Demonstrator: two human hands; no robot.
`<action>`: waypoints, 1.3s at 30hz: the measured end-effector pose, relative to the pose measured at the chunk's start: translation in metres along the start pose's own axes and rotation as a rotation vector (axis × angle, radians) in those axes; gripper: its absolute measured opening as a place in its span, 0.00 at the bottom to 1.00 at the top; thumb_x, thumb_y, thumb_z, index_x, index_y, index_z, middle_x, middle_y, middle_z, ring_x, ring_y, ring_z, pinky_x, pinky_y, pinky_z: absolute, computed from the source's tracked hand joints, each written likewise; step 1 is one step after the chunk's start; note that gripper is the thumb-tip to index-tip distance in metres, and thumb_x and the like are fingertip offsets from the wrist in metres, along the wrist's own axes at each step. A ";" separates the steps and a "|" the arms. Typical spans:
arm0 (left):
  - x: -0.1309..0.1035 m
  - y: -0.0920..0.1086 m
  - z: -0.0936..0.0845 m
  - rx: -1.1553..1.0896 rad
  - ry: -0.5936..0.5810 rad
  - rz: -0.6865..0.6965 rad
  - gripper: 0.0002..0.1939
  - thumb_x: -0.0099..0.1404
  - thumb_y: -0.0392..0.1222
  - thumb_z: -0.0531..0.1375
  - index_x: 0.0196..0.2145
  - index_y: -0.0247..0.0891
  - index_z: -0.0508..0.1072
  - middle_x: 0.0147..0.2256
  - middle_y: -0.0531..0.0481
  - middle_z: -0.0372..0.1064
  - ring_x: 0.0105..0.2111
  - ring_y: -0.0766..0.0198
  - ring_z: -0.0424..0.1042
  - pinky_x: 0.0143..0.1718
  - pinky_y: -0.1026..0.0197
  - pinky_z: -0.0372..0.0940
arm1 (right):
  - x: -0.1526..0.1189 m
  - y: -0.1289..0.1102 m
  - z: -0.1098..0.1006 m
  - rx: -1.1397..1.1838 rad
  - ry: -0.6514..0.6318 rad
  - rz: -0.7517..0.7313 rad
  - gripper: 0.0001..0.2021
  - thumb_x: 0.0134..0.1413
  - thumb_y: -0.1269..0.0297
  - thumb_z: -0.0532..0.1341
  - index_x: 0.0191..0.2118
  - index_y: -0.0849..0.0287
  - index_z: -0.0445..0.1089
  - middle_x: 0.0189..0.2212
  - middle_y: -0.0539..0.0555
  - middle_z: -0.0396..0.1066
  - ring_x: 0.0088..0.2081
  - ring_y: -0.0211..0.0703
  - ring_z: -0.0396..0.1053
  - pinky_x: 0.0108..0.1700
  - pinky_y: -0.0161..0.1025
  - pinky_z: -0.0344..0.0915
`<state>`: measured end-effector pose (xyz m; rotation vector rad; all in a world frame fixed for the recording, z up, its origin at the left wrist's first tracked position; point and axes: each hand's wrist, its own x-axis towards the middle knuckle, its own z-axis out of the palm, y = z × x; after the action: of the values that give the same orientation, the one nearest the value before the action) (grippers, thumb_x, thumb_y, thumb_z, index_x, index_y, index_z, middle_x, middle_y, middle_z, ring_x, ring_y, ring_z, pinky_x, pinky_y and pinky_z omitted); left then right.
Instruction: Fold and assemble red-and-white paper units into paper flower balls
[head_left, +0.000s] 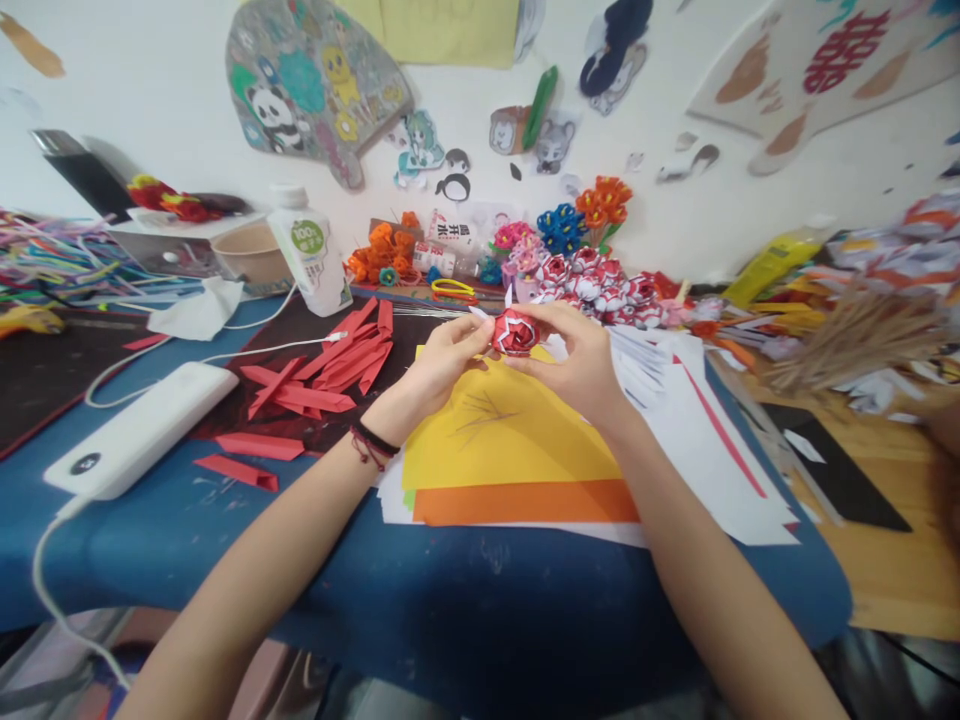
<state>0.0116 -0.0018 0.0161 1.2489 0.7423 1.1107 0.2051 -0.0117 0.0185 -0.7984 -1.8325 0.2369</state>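
Between my two hands is a red and white paper rose (516,334), raised over a yellow paper sheet (525,430). The fingers of my left hand (454,355) pinch its left side, near a white pointed paper tip. My right hand (581,355) curves around the right side, thumb below and fingers above, touching the petals. Several thin brown sticks (484,412) lie on the yellow sheet under the hands. Folded red paper strips (337,365) are heaped to the left. White paper strips (641,365) lie just right of my right hand.
Finished paper roses (600,285) crowd the back of the blue table (480,600). A white power bank (142,430) with a cable lies at left, near a white bottle (309,250). Brown sticks (840,340) are piled on a wooden table at right.
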 end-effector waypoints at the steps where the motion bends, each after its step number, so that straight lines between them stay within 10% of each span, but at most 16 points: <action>1: 0.000 0.000 0.000 0.001 0.000 -0.002 0.26 0.56 0.61 0.72 0.33 0.34 0.74 0.33 0.51 0.71 0.33 0.68 0.70 0.33 0.68 0.64 | 0.000 0.000 0.000 0.002 -0.003 -0.003 0.26 0.50 0.48 0.74 0.52 0.54 0.78 0.45 0.57 0.79 0.43 0.49 0.75 0.45 0.46 0.74; 11: 0.000 0.005 0.000 0.054 -0.033 -0.020 0.28 0.57 0.64 0.70 0.42 0.36 0.77 0.40 0.46 0.75 0.37 0.66 0.72 0.34 0.67 0.65 | 0.000 0.004 -0.007 -0.133 -0.097 -0.101 0.24 0.59 0.55 0.69 0.61 0.50 0.74 0.52 0.57 0.79 0.52 0.54 0.76 0.56 0.53 0.71; 39: -0.008 0.011 0.017 0.023 0.270 -0.096 0.11 0.51 0.48 0.67 0.27 0.37 0.77 0.28 0.50 0.70 0.29 0.66 0.66 0.26 0.65 0.57 | -0.005 -0.005 0.001 -0.339 -0.123 -0.209 0.16 0.59 0.59 0.67 0.50 0.56 0.71 0.41 0.56 0.78 0.41 0.49 0.77 0.44 0.45 0.72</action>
<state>0.0219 -0.0154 0.0289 1.0822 1.0102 1.2079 0.2033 -0.0183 0.0169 -0.8278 -2.0872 -0.1677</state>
